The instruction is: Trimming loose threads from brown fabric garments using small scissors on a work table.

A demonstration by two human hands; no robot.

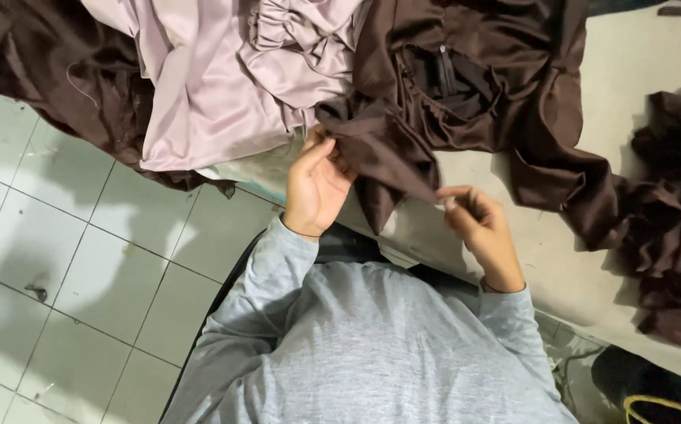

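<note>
Far left of the frame was just white tiled floor (58, 259), with a heap of dark brown fabric (50, 71) in the upper left corner. Next to it, upper middle, a pale pink satin garment (215, 86) lay bunched on the table edge. Just below that, the left hand (317, 184) was closed on a fold of the brown garment (388, 153), fingers curled in tight around the cloth near the centre of the frame. Moving right, the right hand (474, 220) had thumb and forefinger pinched narrow at the tip of that same fold; looked like a thread end in there, but it was too small to tell. Further right, more brown cloth (670, 220) sat piled on the off-white table (639, 71).

Risk-wise, I'd say that slippery satin could slide off the table edge if the fold got tugged hard, and a sharp pull might pucker a seam.
</note>
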